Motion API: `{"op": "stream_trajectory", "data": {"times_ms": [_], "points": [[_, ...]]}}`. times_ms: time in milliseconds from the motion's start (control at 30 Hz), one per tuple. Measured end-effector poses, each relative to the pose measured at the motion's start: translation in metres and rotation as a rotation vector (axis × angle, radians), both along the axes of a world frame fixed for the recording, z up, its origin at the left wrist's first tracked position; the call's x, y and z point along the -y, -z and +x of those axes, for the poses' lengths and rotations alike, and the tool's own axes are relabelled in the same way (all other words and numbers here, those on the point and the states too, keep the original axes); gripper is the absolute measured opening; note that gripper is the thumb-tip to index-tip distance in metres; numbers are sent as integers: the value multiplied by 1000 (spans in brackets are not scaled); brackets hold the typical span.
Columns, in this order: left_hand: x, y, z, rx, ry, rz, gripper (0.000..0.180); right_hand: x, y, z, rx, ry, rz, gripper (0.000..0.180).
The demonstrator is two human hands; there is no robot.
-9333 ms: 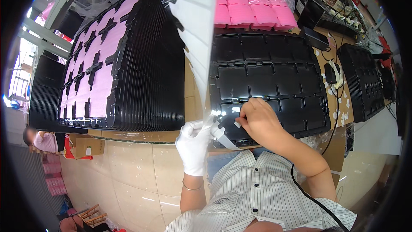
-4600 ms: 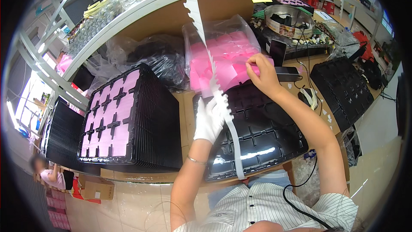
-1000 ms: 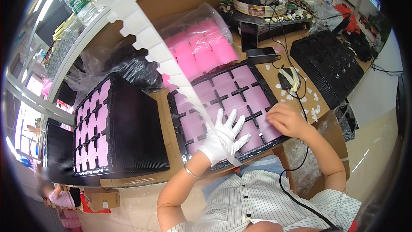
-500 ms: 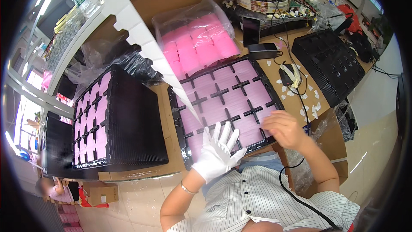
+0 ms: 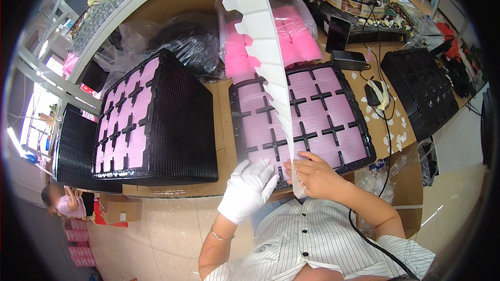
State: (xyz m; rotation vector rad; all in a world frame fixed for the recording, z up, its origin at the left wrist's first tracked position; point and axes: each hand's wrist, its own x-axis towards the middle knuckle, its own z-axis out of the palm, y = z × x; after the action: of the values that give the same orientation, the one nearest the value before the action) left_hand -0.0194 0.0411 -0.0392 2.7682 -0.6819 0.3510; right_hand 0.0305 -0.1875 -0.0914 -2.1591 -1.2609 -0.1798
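Note:
A long white strip [image 5: 263,36] with one notched edge runs down from the top of the view, seen almost edge-on near its lower end. My bare right hand [image 5: 319,177] is closed on that lower end, with fingertips showing to the strip's left. Below both hands lies a black tray [image 5: 371,152] with raised cross-shaped dividers and a pinkish-purple sheet [image 5: 312,116] across its compartments. My left hand [image 5: 247,190], in a white glove, rests at the tray's near edge with its fingers apart and slightly bent. Nothing shows in it.
A tall stack of black trays [image 5: 179,130] stands left, another stack [image 5: 422,93] right. Behind the middle tray are bagged pink pieces [image 5: 299,34], a phone [image 5: 337,34] and a black box [image 5: 349,60]. White scraps [image 5: 394,138] and a cable [image 5: 379,62] lie to the right.
The strip's lower end has moved right, from my left fingers to my right hand. My right hand has come left and closed. The view has shifted left.

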Motion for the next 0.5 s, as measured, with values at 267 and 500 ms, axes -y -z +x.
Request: {"op": "stream_trajectory", "data": {"times_ms": [267, 500], "points": [[-42, 37, -19, -301, -623, -583, 44, 86, -19, 30, -94, 638, 373, 23], [-48, 36, -5, -707, -661, -1693, 54, 163, 55, 76, -837, 694, 931, 72]]}}
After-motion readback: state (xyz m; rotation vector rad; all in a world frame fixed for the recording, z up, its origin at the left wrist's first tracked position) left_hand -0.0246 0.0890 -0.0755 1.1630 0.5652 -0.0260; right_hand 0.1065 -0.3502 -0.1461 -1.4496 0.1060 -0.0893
